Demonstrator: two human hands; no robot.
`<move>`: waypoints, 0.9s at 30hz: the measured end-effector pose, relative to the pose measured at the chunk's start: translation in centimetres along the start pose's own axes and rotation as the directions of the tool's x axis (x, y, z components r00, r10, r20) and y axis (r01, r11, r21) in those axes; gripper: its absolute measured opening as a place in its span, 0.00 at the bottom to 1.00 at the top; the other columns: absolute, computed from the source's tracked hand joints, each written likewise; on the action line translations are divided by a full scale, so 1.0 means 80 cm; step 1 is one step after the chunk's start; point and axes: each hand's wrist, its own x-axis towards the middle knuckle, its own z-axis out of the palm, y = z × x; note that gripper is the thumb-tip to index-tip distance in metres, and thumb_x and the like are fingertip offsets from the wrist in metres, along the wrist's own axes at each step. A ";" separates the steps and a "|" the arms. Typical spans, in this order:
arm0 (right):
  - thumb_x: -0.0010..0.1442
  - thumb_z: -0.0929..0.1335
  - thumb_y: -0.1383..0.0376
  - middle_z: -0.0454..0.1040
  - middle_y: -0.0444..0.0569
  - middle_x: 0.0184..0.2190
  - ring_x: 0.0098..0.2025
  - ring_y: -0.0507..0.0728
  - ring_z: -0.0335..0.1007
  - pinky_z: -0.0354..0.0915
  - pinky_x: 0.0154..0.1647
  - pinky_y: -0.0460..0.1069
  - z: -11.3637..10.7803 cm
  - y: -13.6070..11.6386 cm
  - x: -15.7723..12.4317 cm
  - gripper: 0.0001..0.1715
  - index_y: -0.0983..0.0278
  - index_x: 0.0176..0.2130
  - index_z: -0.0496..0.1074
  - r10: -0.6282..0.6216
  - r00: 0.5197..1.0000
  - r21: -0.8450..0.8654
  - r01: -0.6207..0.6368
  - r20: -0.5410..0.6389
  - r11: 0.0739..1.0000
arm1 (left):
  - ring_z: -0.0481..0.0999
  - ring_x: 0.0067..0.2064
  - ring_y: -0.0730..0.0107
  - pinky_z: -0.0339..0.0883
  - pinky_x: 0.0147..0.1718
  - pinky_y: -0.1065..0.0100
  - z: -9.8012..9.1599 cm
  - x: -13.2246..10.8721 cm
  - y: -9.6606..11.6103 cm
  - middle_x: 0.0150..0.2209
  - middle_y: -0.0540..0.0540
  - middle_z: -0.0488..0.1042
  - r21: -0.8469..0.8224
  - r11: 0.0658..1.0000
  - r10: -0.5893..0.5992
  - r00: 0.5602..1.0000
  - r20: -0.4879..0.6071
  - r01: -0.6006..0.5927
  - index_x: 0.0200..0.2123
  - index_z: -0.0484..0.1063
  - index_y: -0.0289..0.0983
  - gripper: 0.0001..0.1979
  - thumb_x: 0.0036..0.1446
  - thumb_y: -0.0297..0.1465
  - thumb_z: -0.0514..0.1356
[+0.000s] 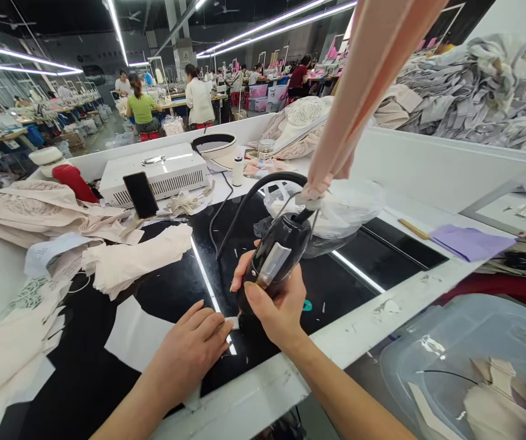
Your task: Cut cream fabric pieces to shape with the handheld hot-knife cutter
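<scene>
My right hand (276,299) is wrapped around a black corded handheld tool (272,256) with a silver plate on its side. The tool tilts over the table, and its working end is hidden behind my fingers. A pink cloth strip (359,91) from above is tied near its top, where a thick black cable (249,195) also leaves it. My left hand (194,342) lies low on the glossy black tabletop (171,275), its fingers together over a small pale strip (233,322). The strip's end shows beside the tool. A white sheet (137,333) lies left of that hand.
Beige fabric pieces (139,256) cover the left side. Behind stand a phone (140,194), a white vented box (153,174) and a thread spool (238,171). A plastic bag (340,208) sits behind the tool. A raised white edge (382,318) borders the front; a plastic bin (465,342) is right.
</scene>
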 end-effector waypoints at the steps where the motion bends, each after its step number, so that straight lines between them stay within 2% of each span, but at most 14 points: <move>1: 0.57 0.73 0.66 0.75 0.40 0.32 0.25 0.51 0.73 0.72 0.26 0.47 0.001 0.001 0.000 0.16 0.56 0.43 0.66 -0.002 1.000 -0.001 0.002 -0.002 1.000 | 0.80 0.47 0.60 0.74 0.56 0.50 0.000 0.000 0.000 0.44 0.43 0.78 0.006 1.000 0.002 1.000 -0.014 -0.002 0.54 0.70 0.33 0.12 0.74 0.28 0.51; 5: 0.57 0.72 0.67 0.74 0.40 0.32 0.24 0.51 0.72 0.72 0.26 0.48 0.001 0.001 0.000 0.15 0.56 0.43 0.67 -0.010 1.000 -0.003 0.010 0.000 1.000 | 0.80 0.46 0.61 0.74 0.56 0.50 -0.001 -0.002 0.000 0.44 0.43 0.78 0.013 1.000 -0.004 1.000 -0.022 0.004 0.54 0.71 0.33 0.14 0.75 0.29 0.48; 14: 0.57 0.72 0.67 0.74 0.40 0.32 0.25 0.50 0.72 0.72 0.26 0.47 0.002 0.003 -0.001 0.15 0.56 0.43 0.66 -0.010 1.000 0.019 0.010 0.004 1.000 | 0.80 0.46 0.62 0.73 0.56 0.51 0.000 -0.003 -0.001 0.44 0.43 0.78 -0.004 1.000 -0.025 0.999 -0.032 0.025 0.54 0.71 0.33 0.14 0.74 0.28 0.49; 20: 0.58 0.73 0.62 0.74 0.41 0.32 0.28 0.53 0.75 0.76 0.31 0.50 0.002 0.006 -0.004 0.14 0.58 0.42 0.66 0.056 0.998 -0.009 -0.056 0.002 0.998 | 0.80 0.46 0.62 0.73 0.57 0.48 0.002 -0.003 0.000 0.44 0.43 0.77 -0.045 0.998 -0.047 0.999 -0.018 0.046 0.54 0.71 0.34 0.13 0.74 0.28 0.50; 23: 0.58 0.73 0.60 0.74 0.41 0.31 0.27 0.53 0.74 0.74 0.26 0.48 0.002 0.005 -0.004 0.14 0.58 0.42 0.66 0.089 0.996 -0.035 -0.090 -0.026 0.995 | 0.79 0.47 0.62 0.72 0.57 0.48 0.003 -0.004 0.000 0.45 0.43 0.76 -0.049 0.997 -0.056 0.998 -0.003 0.056 0.55 0.70 0.34 0.13 0.73 0.28 0.51; 27: 0.59 0.73 0.61 0.75 0.40 0.32 0.24 0.51 0.73 0.72 0.22 0.46 0.002 -0.001 -0.002 0.15 0.57 0.42 0.65 0.063 0.998 0.010 -0.062 -0.015 0.998 | 0.79 0.47 0.61 0.71 0.58 0.47 0.002 -0.004 0.000 0.45 0.43 0.76 -0.052 0.997 -0.063 0.998 0.021 0.064 0.55 0.70 0.34 0.13 0.73 0.28 0.50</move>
